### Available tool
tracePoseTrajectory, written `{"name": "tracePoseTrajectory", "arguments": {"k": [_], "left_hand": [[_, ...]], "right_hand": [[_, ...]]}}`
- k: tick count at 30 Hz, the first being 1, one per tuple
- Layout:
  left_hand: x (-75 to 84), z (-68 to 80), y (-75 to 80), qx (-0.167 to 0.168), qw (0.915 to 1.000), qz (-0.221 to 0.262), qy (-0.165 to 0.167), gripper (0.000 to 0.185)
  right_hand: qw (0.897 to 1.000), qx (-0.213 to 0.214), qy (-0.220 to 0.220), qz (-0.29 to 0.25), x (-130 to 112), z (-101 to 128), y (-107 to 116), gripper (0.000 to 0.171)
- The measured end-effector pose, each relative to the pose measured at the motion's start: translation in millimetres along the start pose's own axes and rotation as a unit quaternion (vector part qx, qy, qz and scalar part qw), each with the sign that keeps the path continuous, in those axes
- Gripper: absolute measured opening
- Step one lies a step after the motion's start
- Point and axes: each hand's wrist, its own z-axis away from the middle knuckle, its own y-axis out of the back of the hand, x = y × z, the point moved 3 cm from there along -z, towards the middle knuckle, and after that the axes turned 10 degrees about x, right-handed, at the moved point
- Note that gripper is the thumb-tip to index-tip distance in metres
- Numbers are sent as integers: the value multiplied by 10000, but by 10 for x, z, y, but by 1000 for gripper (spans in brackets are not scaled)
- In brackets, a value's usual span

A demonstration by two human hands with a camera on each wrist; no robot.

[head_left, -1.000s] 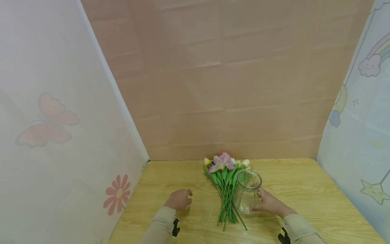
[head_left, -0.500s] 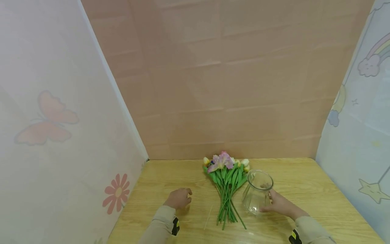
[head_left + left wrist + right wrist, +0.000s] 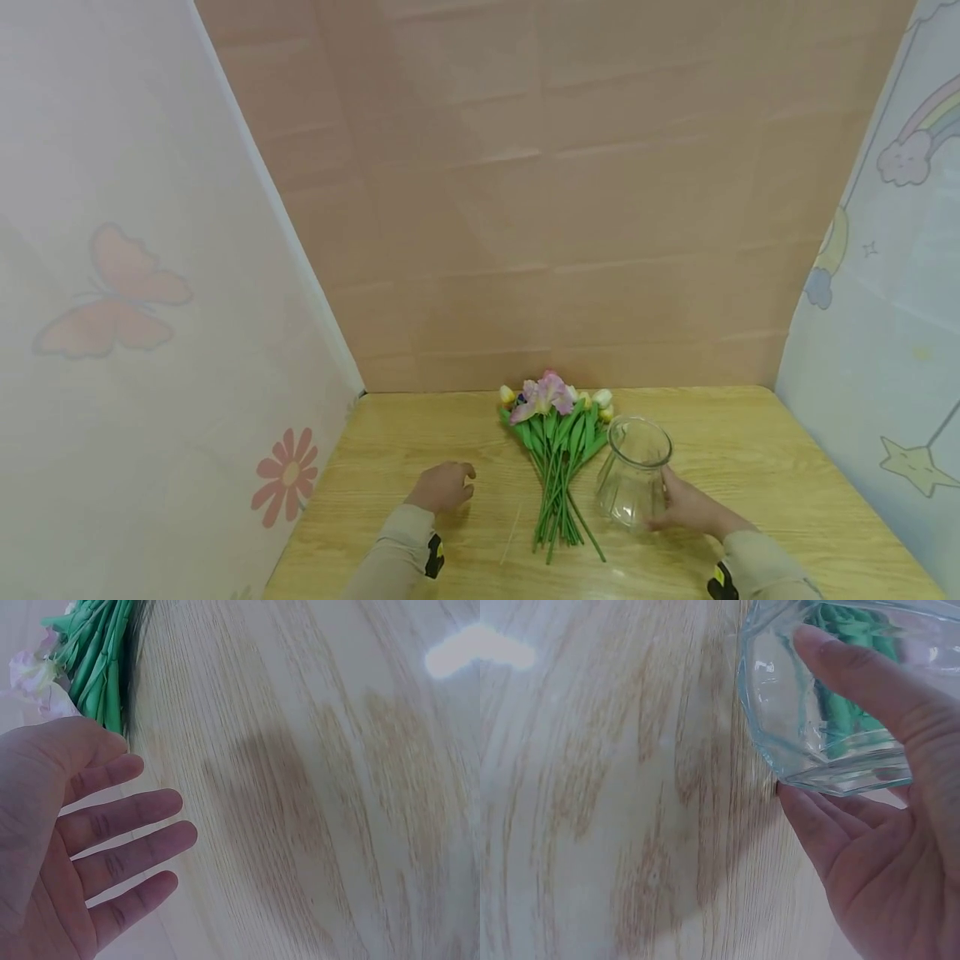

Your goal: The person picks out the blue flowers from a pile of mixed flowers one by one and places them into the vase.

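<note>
A clear glass vase (image 3: 630, 492) with a wide rim stands upright on the table, right of a bunch of artificial flowers (image 3: 558, 467). My right hand (image 3: 690, 504) holds the vase low on its right side. In the right wrist view the thumb lies across the glass vase (image 3: 780, 697) and the other fingers (image 3: 817, 825) are on its other side, partly hidden. My left hand (image 3: 442, 486) is over the table left of the stems, holding nothing; the left wrist view shows its fingers (image 3: 135, 855) spread and slightly bent.
The wooden table (image 3: 420, 425) backs onto a brown hanging sheet (image 3: 480, 208). Printed white sheets stand on the left (image 3: 150, 167) and right (image 3: 885, 350). A thin pale strip (image 3: 512, 533) lies between the left hand and the stems.
My right hand has shifted the vase rightward, away from the flower stems, and over the last half second the vase has stayed in place. My left hand has hardly moved.
</note>
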Motion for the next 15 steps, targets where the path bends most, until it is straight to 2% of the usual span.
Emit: {"name": "tracePoseTrajectory", "arguments": {"k": [3,5,9,15], "left_hand": [[59,-26,13,24,10000,3,-72,23],[127,-53,25,24,9998,183,-95,24],[292,-141,2,-3,9951,991,3,26],[549,-274,-181,41,9810,1920,263,21]], "right_hand": [[9999,-58,-138,62,22,-16,20,116],[9996,-80,-277,59,45,-19,33,115],[9991,-85,-399,99,68,-16,53,111],[9984,-81,-546,75,96,-13,29,108]]}}
